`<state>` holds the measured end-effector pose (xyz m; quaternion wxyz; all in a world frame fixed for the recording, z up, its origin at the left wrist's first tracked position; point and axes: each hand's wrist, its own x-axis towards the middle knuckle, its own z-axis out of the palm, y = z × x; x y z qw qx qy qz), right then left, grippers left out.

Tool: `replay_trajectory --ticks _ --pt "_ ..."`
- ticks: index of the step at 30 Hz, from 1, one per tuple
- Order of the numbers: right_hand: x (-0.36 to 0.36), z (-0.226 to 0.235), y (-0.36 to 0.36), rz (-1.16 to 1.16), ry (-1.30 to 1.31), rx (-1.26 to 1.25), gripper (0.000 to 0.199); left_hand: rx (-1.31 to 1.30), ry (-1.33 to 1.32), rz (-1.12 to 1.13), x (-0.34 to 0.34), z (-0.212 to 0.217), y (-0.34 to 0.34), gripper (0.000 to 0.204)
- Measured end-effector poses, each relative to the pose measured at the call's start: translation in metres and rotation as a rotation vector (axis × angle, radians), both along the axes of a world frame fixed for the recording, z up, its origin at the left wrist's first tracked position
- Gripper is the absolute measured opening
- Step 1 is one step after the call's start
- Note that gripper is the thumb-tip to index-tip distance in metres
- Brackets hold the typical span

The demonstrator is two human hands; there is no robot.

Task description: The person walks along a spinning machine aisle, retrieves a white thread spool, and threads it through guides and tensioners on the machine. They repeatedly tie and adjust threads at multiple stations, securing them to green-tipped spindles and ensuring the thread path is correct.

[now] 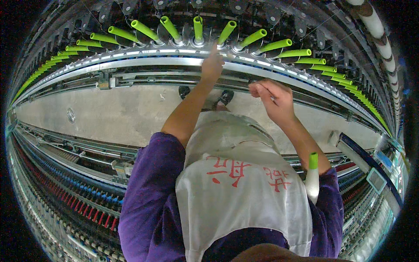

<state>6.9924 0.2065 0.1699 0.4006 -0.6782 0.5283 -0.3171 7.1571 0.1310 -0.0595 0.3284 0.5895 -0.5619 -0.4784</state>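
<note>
My left hand (212, 66) reaches to the spindle row, index finger stretched out at the foot of a lime-green tube (227, 32); nothing shows in its grasp. Nearer to me and to the right, my right hand (276, 98) hangs in front of the rail with fingers curled in. A small dark spot shows by its fingertips, but I cannot make out what it holds. More green tubes (198, 28) stand on spindles along the curved silver rail (183, 53). By my right forearm, a bobbin (312, 177) with white yarn and a green top stands against my apron (244, 196).
Behind me runs another machine row (83, 205) with red and blue parts. A concrete floor (135, 111) lies between the rows, with a round drain cover (70, 115). A dark-edged panel (371, 170) stands at the right. A striped hose-like tube (373, 22) curves overhead.
</note>
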Motion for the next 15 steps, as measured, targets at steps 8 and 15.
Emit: replay_trajectory --ticks 8,15 --pt "0.011 -0.019 0.001 0.138 0.19 0.039 0.016 -0.096 -0.148 0.012 -0.005 -0.012 0.004 0.066" --pt "0.034 0.025 -0.019 -0.478 -0.368 1.112 0.049 -0.1 0.011 0.055 0.013 0.024 0.01 0.05"
